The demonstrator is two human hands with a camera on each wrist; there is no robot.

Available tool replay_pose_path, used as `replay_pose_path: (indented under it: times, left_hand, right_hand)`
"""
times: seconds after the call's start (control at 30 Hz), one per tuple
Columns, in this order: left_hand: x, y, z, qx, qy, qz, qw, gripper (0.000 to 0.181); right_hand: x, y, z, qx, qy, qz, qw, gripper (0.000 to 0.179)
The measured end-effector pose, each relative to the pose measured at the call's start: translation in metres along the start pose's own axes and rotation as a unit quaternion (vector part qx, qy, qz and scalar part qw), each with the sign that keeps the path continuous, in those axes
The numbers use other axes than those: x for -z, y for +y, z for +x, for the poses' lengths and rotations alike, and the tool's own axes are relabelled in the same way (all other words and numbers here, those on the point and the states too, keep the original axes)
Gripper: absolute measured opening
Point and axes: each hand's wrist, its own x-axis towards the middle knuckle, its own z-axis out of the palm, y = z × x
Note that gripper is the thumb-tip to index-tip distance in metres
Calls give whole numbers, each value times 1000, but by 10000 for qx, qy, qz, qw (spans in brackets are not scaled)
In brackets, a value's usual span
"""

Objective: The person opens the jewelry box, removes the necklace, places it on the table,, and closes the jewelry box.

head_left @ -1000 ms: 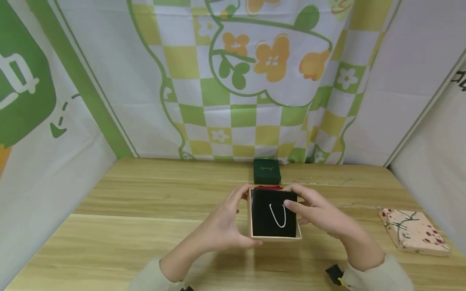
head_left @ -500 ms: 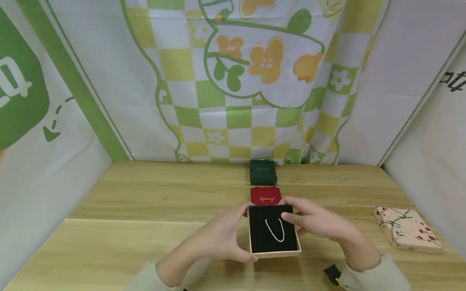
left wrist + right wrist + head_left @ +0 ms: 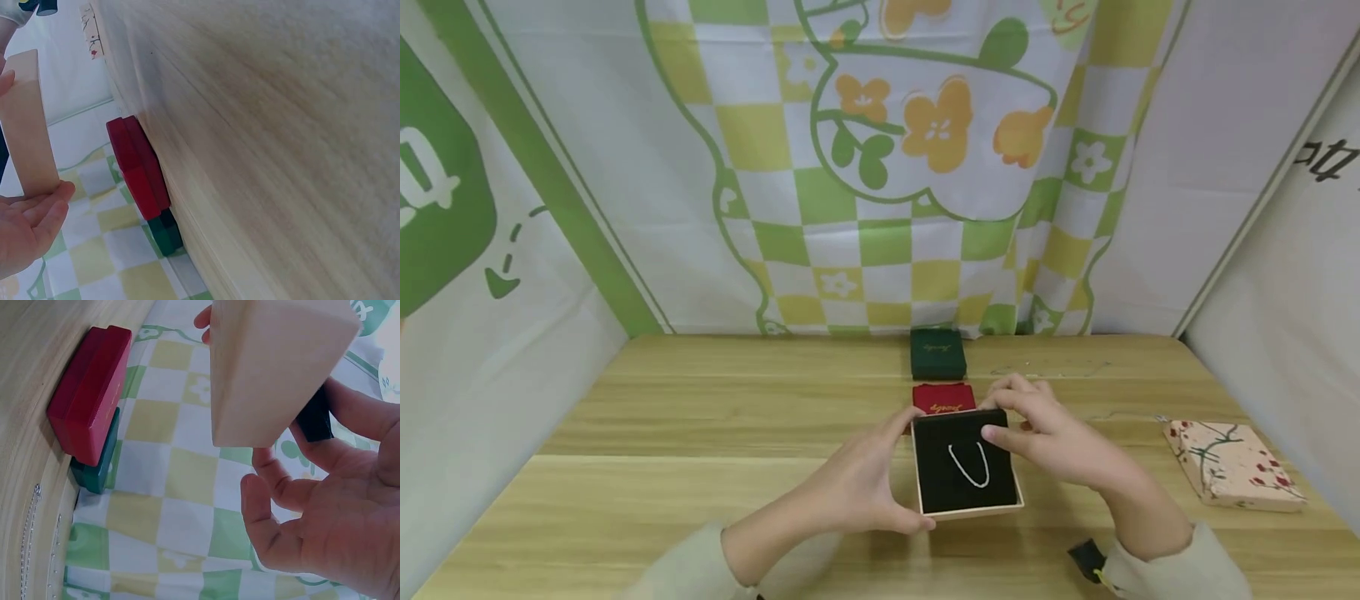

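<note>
Above the table, my left hand (image 3: 857,492) grips the left side of a square pale cardboard jewelry box (image 3: 973,512), with fingers behind it and thumb at the near corner. Inside the box lies a black pad (image 3: 938,475), bearing a thin whitish U-shaped loop (image 3: 977,485). My right hand (image 3: 1052,433) pinches the pad's far right corner between thumb and finger. That corner stands slightly raised above the rim. In the right wrist view, the black pad (image 3: 315,419) shows between thumb and index finger, beside the box (image 3: 275,369); the other fingers curl loosely.
Behind the jewelry box are a red box (image 3: 943,397) and a dark green box (image 3: 937,354). A pale lid with a flower print (image 3: 1232,462) lies at the right. Thin chains (image 3: 1123,415) lie on the table (image 3: 700,417). A patterned curtain (image 3: 880,242) hangs behind.
The box has moved nearer to me in view, showing the red box behind it. My right hand has shifted to the pad's far corner, which is now lifted a little.
</note>
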Motion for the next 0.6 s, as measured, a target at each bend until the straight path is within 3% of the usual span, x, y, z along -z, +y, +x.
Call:
replay_pose_path:
  times: [0.27,0.6]
  left_hand:
    - [0,-1,3,-10,200,-198,9996,109]
    - [1,-9,2,40,159,-241,9996,116]
  right_hand:
    - [0,-7,-1,149,495,39,9987,5]
    - [1,-8,3,83,323,595,9977,10]
